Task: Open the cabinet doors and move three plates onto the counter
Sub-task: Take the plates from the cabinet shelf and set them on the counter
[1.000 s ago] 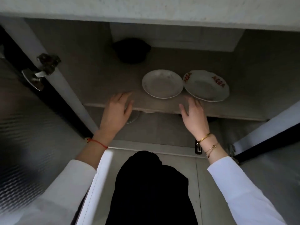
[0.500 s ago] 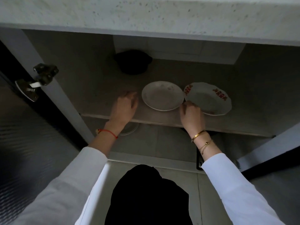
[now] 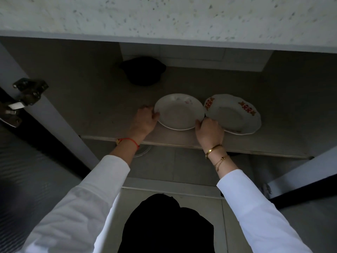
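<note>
Both cabinet doors stand open, the left door and the right door. On the inner shelf lie two plates side by side: a plain white plate and, to its right, a white plate with red marks. My left hand grips the plain plate's left rim. My right hand grips its right rim, where the two plates meet. Part of a glass plate shows below the shelf, mostly hidden by my left wrist. The speckled counter runs overhead.
A black pot sits at the back of the shelf. A metal hinge juts from the left cabinet post. My dark-clothed knees are below, on a tiled floor.
Both hands moved from the shelf's front edge inward to the plain white plate and closed on its two sides. The view tilted up, showing more counter.
</note>
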